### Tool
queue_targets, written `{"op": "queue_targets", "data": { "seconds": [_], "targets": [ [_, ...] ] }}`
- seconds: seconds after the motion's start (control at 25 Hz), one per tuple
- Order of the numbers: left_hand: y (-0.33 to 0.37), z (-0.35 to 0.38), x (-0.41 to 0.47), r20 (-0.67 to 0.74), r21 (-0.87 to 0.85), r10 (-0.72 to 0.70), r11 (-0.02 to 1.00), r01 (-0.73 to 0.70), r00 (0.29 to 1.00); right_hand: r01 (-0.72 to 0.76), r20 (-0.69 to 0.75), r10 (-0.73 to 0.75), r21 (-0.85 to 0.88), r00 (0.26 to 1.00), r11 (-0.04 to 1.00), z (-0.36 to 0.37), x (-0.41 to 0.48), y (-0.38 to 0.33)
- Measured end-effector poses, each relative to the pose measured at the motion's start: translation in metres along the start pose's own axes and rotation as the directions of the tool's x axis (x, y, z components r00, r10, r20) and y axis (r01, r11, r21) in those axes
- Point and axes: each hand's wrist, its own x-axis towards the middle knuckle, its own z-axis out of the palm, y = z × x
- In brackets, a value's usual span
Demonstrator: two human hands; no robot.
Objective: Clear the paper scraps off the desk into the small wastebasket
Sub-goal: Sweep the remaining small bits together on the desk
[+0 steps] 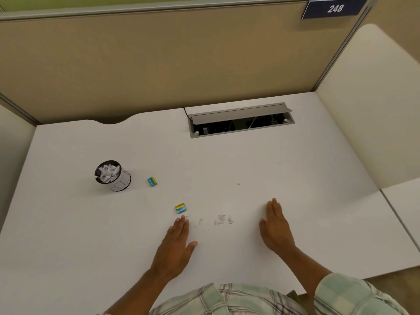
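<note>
Several tiny white paper scraps (220, 220) lie scattered on the white desk (227, 160) between my two hands. My left hand (176, 243) rests flat on the desk to their left, fingers together, holding nothing. My right hand (276, 226) lies flat to their right, also holding nothing. The small wastebasket (112, 175), a black-and-white cylinder holding crumpled white paper, stands at the middle left of the desk, well away from both hands.
A blue-and-yellow packet (180, 208) lies just beyond my left fingertips; a second blue-and-yellow packet (152, 181) sits right of the wastebasket. A tiny round speck (238, 184) lies mid-desk. An open cable hatch (241, 120) sits at the back. Partition walls enclose the desk.
</note>
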Motion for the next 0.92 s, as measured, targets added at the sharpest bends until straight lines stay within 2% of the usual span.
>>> {"op": "queue_targets", "data": {
  "seconds": [0.08, 0.2, 0.44, 0.68, 0.8, 0.92],
  "targets": [
    [-0.006, 0.004, -0.008, 0.032, -0.003, -0.023, 1.000, 0.024, 0.999, -0.042, 0.046, 0.042, 0.011, 0.998, 0.999, 0.005, -0.005, 0.006],
    [-0.008, 0.010, -0.014, 0.054, 0.029, -0.020, 0.999, 0.019, 0.998, -0.012, 0.099, 0.012, -0.002, 0.995, 1.000, 0.018, -0.011, -0.007],
    [0.000, 0.010, -0.016, 0.049, 0.075, -0.023, 0.997, 0.020, 0.999, 0.237, 0.195, -0.224, -0.047, 0.955, 0.970, 0.048, -0.026, -0.057],
    [0.001, 0.016, -0.015, 0.061, 0.079, 0.008, 0.997, -0.012, 0.998, 0.450, 0.306, -0.414, -0.053, 0.857, 0.892, 0.062, -0.032, -0.090],
    [-0.001, 0.016, -0.015, -0.034, -0.014, -0.033, 0.999, 0.033, 0.999, 0.448, 0.249, -0.461, 0.111, 0.852, 0.887, 0.047, -0.020, -0.093],
    [-0.002, 0.007, -0.013, -0.196, -0.121, -0.154, 0.984, 0.132, 0.969, 0.321, 0.066, -0.340, 0.204, 0.938, 0.925, 0.016, 0.016, -0.086]
  ]
}}
